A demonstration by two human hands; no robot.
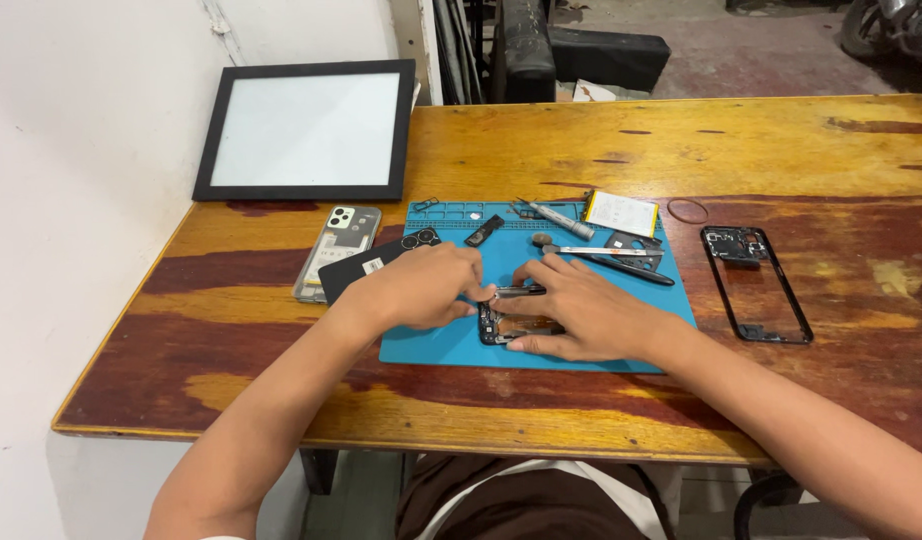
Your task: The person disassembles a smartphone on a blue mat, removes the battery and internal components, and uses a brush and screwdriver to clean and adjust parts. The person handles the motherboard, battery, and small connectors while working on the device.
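An opened phone (501, 325) lies on the blue repair mat (671, 300), mostly covered by my hands. My right hand (581, 310) rests over it, thumb along its near edge and fingers spread across its top. My left hand (426, 285) comes in from the left, its fingertips pinching at the phone's upper left corner. Whether a small part sits between those fingertips is hidden.
On the mat lie a screwdriver (561, 218), tweezers (606, 251), a black tool (631, 268), a battery (621, 213) and small parts. A black phone frame (756, 285) lies right of the mat, a back cover (371, 265) and a clear-cased phone (338, 250) to its left. A framed panel (306, 130) leans against the wall.
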